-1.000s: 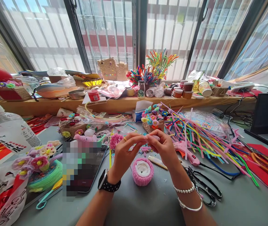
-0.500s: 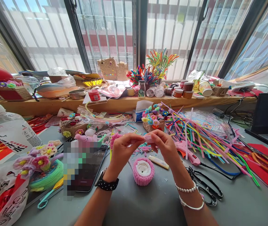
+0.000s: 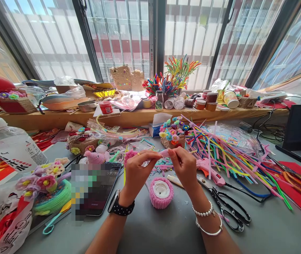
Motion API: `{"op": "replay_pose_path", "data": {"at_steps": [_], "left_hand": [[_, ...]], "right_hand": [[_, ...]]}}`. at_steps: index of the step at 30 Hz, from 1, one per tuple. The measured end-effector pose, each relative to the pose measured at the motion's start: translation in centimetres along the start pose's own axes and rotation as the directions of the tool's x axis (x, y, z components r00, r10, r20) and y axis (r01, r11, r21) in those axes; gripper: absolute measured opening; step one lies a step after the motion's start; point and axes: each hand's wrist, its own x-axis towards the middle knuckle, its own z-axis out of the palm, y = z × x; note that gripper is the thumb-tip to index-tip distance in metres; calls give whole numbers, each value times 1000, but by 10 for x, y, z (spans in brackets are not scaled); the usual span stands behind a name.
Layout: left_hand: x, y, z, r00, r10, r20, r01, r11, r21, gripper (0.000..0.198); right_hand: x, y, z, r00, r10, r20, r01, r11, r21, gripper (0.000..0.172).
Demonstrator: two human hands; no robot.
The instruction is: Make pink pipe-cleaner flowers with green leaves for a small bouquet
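Observation:
My left hand [image 3: 140,173] and my right hand [image 3: 185,166] are raised over the middle of the table with fingertips close together. Both pinch a small pale pink piece [image 3: 164,153], which looks like a bent length of pipe cleaner and is partly hidden by the fingers. Below them on the table stands a round pink fuzzy pot [image 3: 161,201] with a white, hollowed filling. Beyond my right wrist lie black-handled scissors [image 3: 231,208] and a pink glue gun [image 3: 214,173]. Small coloured scraps [image 3: 163,168] are scattered behind the hands.
Loose pipe cleaners [image 3: 227,155] spread at the right. A phone [image 3: 101,190] and a green-based flower piece [image 3: 52,195] lie left, with a plastic bottle [image 3: 12,144] farther left. A flower basket [image 3: 173,141] stands behind the hands. Jars [image 3: 200,103] line the windowsill.
My right hand has turned and its fingers have curled in more, with the wrist a little further left. More of the pink piece shows stretched between the fingertips. The pot has stayed put.

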Motion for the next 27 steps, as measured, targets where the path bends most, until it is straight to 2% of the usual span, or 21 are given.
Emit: {"op": "replay_pose_path", "data": {"at_steps": [3, 6, 8, 11, 15, 20, 23, 27], "left_hand": [[2, 0, -1, 997, -3, 73, 6, 999, -44, 6], [2, -1, 2, 987, -24, 160, 37, 996, -79, 7], [2, -2, 4, 980, -73, 183, 96, 988, -118, 13], [3, -3, 4, 968, -159, 194, 198, 959, -201, 22], [5, -4, 1, 975, -182, 124, 198, 971, -132, 13], [2, -6, 1, 989, -149, -8, 149, 989, 27, 14], [1, -6, 2, 992, -123, -34, 126, 987, 97, 11], [1, -7, 2, 989, -145, -39, 148, 985, 88, 12]], "right_hand": [[2, 2, -2, 984, 102, 147, -131, 970, 205, 21], [3, 4, -4, 942, 161, 293, -269, 886, 378, 23], [3, 5, -4, 934, 193, 299, -310, 853, 419, 22], [4, 6, -6, 941, 226, 253, -317, 851, 418, 21], [5, 6, -6, 942, 229, 246, -314, 861, 399, 21], [5, 5, -5, 936, 217, 278, -316, 866, 388, 21], [4, 5, -4, 933, 204, 298, -307, 882, 357, 20], [4, 6, -4, 917, 167, 362, -287, 907, 309, 20]]}}
